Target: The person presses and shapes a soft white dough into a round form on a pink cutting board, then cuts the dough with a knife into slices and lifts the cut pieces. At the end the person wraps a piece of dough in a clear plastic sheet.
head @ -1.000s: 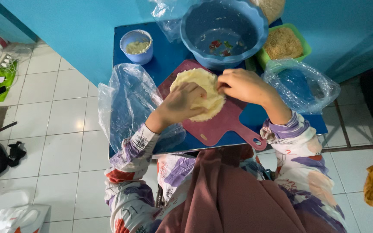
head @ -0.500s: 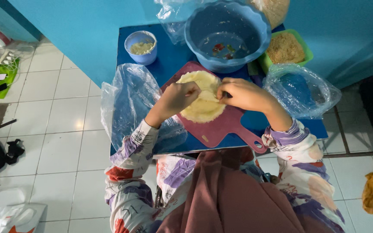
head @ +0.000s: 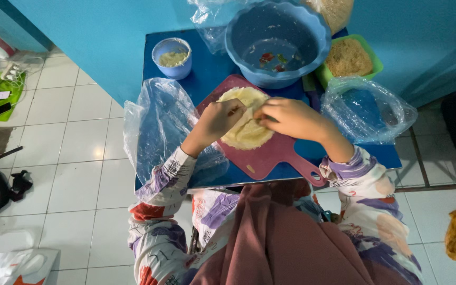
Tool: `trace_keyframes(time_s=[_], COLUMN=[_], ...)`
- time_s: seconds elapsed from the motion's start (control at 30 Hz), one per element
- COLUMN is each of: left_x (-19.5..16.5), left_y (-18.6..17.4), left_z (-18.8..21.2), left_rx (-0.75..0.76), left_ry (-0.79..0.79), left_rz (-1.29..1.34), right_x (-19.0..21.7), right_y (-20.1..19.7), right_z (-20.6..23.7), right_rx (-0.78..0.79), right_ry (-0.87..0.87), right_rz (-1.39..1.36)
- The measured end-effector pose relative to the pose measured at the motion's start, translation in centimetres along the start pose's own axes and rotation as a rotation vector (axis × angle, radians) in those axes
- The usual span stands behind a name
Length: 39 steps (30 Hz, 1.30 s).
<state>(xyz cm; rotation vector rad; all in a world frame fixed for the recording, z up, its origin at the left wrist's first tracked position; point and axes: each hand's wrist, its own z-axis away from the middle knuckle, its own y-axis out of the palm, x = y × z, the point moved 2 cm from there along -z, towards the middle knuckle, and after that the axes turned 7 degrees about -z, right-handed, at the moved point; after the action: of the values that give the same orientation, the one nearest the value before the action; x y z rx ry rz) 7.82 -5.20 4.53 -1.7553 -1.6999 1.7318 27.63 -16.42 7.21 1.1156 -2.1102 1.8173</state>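
pale yellow dough (head: 246,132) | maroon cutting board (head: 270,155) | blue bowl (head: 278,39)

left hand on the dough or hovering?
Touching. The head view shows the left hand with its fingers curled onto the near-left edge of the pale flat dough on the maroon cutting board, with no gap between them.

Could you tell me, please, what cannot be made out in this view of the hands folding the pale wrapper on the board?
- Head view: the wrapper centre, and any filling there, is covered by the left hand and right hand.
- The fingers' grip on the fold is hidden by the knuckles.
- The sack behind the big blue bowl is cut off by the top edge.
- The scraps in that bowl are too small to identify.
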Motion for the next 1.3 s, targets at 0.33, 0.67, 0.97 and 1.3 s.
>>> trace_keyframes(time_s=[0.33, 0.67, 0.97, 1.3], left_x=[0.2, -0.2, 0.2, -1.8], left_y=[0.2, -0.3, -0.6, -1.8], left_z=[0.1, 0.1, 0.2, 0.6], left_rx=[-0.044, -0.012, 0.193, 0.306], left_ry=[-0.022, 0.06, -0.066, 0.246], left_rz=[0.013, 0.044, 0.016, 0.077], right_x=[2.1, 1.8, 1.6, 0.8], right_y=[0.6, -1.1, -0.2, -0.3], right_z=[-0.8, 0.0, -0.9, 0.1], right_rx=[-0.093, 0.135, -0.073, 0.113], right_ry=[-0.156, -0.007, -0.074, -0.143], right_rz=[0.123, -0.194, 0.012, -0.03])
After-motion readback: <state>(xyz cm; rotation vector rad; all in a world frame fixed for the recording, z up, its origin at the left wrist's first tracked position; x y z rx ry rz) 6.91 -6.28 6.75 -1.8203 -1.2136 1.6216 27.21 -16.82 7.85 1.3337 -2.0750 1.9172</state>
